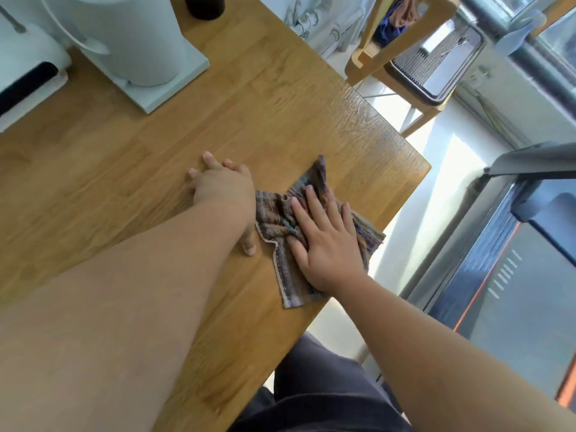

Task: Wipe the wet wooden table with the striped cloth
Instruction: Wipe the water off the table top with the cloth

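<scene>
The right hand (327, 244) presses flat, fingers straight, on the striped cloth (277, 213), centre right of frame. The left hand (224, 188) rests spread on the table (124, 182) beside it. Even, overlapping strokes would serve.

White cylindrical appliance (134, 35) on square base, w/ dark cup (204, 6) just right of it, white box (28, 79) left, wooden chair (399, 57) farther right.

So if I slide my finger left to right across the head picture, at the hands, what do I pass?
The left hand flat on the wooden table → striped cloth, with the right hand pressed on top → pale floor → dark machine with an orange line.
</scene>
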